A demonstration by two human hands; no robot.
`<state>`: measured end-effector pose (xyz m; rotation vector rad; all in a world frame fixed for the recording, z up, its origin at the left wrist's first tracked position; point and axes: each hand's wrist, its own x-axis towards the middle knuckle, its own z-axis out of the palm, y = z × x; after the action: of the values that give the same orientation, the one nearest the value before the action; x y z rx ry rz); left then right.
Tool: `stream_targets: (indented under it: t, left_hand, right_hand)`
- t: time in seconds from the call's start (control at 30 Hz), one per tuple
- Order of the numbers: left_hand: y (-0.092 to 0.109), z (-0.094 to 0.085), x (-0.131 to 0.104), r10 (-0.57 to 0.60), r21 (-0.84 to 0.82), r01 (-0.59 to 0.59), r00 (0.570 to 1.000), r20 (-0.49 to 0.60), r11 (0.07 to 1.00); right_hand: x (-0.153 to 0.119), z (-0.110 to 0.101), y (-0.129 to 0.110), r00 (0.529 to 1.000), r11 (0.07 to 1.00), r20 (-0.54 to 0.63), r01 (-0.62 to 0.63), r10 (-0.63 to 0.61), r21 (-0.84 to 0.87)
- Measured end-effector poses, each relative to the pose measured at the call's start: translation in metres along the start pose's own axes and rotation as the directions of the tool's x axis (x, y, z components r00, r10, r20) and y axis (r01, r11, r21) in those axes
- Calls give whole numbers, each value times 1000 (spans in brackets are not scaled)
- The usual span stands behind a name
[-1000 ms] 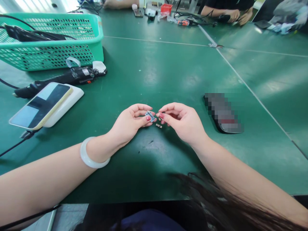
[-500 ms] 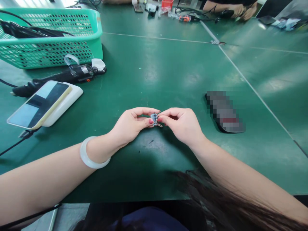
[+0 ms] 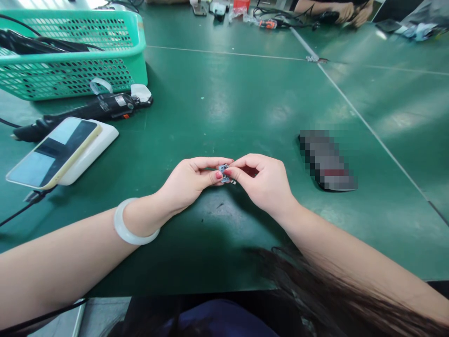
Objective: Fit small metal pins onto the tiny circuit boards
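My left hand point(image 3: 191, 180) and my right hand point(image 3: 264, 180) meet fingertip to fingertip low over the green table point(image 3: 224, 107). Between them they pinch a small grey-blue metal part point(image 3: 223, 170); thumbs and forefingers of both hands are closed on it. A tiny metal piece point(image 3: 233, 181) shows just below the fingertips, and I cannot tell whether it lies on the table or is held. A pale bangle point(image 3: 129, 229) sits on my left wrist.
At left lie a phone on a white pad point(image 3: 61, 152), a black corded power tool point(image 3: 84, 112) and a green mesh basket point(image 3: 70, 51) with cables. A dark blurred object point(image 3: 326, 161) lies at right. Another person's hands point(image 3: 347, 11) work at the far edge.
My two hands have closed together, so the right fingertips now pinch the same small part as the left. The view has tilted slightly; nothing else on the table has moved.
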<state>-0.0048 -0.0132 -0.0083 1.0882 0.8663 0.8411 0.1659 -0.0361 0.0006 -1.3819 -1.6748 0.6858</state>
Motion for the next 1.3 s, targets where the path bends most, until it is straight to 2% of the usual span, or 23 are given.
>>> stream_targets:
  t: [0.1, 0.17, 0.27, 0.33, 0.43, 0.57, 0.7, 0.8, 1.07, 1.3]
  left_hand:
    - [-1, -2, 1, -14, -25, 14, 1000, 4, 1000]
    - [-1, -2, 1, -22, -31, 23, 1000, 17, 999]
    - [0, -2, 0, -38, -42, 41, 998, 53, 998]
    - [1, 0, 1, -54, -59, 57, 997, 61, 997]
    - [1, 2, 2, -53, -109, 55, 998, 22, 993]
    - [0, 1, 6, 6, -194, -28, 994, -113, 981]
    - [0, 0, 8, 29, -200, -67, 982, -188, 978]
    - [1, 1, 8, 18, -166, -53, 979, -201, 985]
    - [-1, -1, 6, 49, -60, -59, 986, -157, 996]
    - [0, 1, 4, 56, 48, -50, 989, -139, 998]
  right_hand:
    - [2, 0, 1, 1000, 1000, 1, 5, -5, -2]
    - [4, -1, 2, 994, 990, 84, -82, 73, 111]
    - [7, -1, 5, 959, 934, 238, -219, 152, 284]
    - [8, -1, 6, 955, 925, 251, -231, 157, 302]
    - [9, -3, 7, 971, 953, 176, -202, 164, 226]
    - [13, -9, 17, 990, 990, 61, -131, 129, 46]
    - [18, -11, 31, 993, 965, 118, 25, 6, -260]
    - [19, -8, 34, 985, 932, 170, 74, -13, -355]
    - [22, -5, 30, 980, 907, 196, 105, -25, -409]
    - [9, -5, 12, 986, 964, 54, 165, -158, -208]
